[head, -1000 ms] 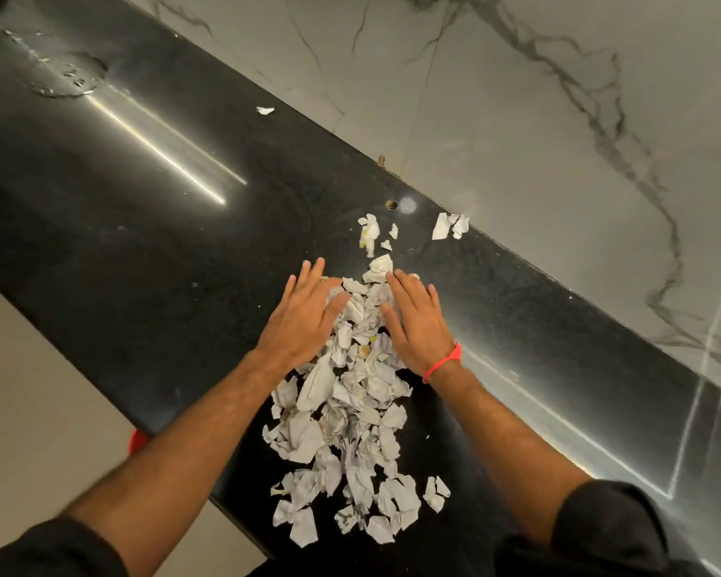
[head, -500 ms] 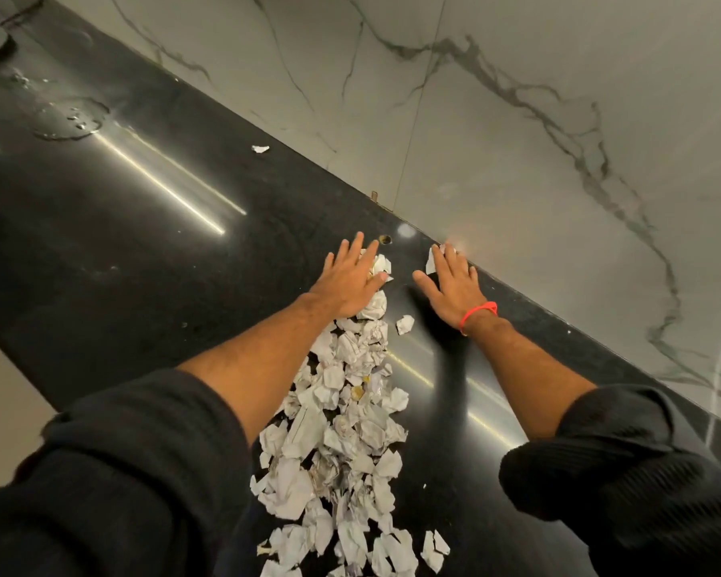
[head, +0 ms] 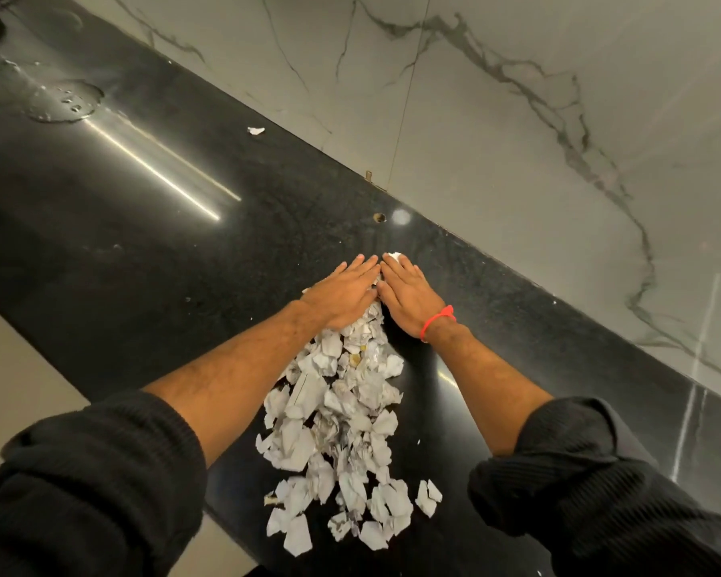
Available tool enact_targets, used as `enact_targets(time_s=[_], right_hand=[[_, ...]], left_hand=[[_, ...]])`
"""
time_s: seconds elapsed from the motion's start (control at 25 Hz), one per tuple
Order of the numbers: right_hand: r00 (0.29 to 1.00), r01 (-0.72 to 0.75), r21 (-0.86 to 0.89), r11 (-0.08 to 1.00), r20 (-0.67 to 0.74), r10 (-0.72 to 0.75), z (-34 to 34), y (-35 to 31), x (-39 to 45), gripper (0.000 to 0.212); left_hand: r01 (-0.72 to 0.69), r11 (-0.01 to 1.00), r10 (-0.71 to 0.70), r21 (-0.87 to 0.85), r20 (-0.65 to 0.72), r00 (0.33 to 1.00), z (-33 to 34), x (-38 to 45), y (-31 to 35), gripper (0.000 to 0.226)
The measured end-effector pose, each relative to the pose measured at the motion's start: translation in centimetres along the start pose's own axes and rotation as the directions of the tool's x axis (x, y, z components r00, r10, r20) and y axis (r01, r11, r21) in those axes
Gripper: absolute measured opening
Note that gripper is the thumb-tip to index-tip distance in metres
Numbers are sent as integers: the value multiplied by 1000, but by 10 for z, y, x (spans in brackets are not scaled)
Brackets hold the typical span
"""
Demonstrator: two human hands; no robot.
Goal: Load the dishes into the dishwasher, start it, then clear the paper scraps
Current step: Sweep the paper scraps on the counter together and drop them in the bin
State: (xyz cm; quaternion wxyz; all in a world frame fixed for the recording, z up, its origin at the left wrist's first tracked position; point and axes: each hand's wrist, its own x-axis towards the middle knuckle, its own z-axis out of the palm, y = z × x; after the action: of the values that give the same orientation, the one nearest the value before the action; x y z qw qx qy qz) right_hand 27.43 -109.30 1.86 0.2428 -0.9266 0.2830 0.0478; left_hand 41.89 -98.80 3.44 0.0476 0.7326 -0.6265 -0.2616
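Both hands (head: 377,291) have closed together atop paper scraps (head: 342,426).

Two bare forearms reach forward from pushed-up dark ribbed knit sleeves (head: 88,485), converging so the hands meet ahead of the person. The left hand (head: 342,295) lies palm down with straight fingers held close together, angled up and to the right, and its fingertips (head: 361,259) sit just beside those of the other hand. The right hand (head: 408,297) also lies flat and palm down, fingers straight and angled up to the left, so the two hands form a wedge, with a thin red cord band (head: 436,322) around the right wrist.
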Motion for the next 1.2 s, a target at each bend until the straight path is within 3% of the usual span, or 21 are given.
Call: enact_targets(time_s=[0.24,0.44,0.6,0.68,0.88,1.0,1.2], right_hand=[[996,82,61,995,-29,-80,19,-16,-60,46],[964,146,51,988,-233,-131,29,-28,-112,32],[873,164,-1,986,-465,-146,30,-34,-161,35],[847,161,14,987,-515,-131,38,-36,-198,49],[957,137,-163,977,-233,-174,117,-67,-287,97],[962,72,-269,960,-237,-138,145,-82,-286,105],[967,40,-311,950,-228,-116,136,-97,-234,104]], left_hand=[[-60,993,62,-100,10,998,8,-57,16,51],[-103,993,104,58,-7,995,30,-106,27,60],[-77,997,71,-18,-222,973,50,-165,28,78],[-101,994,87,-37,-275,957,72,-209,26,94],[-55,980,107,193,-270,957,150,-293,16,111],[-34,967,99,253,-250,963,168,-292,18,101],[30,960,53,279,-287,956,146,-250,15,84]])
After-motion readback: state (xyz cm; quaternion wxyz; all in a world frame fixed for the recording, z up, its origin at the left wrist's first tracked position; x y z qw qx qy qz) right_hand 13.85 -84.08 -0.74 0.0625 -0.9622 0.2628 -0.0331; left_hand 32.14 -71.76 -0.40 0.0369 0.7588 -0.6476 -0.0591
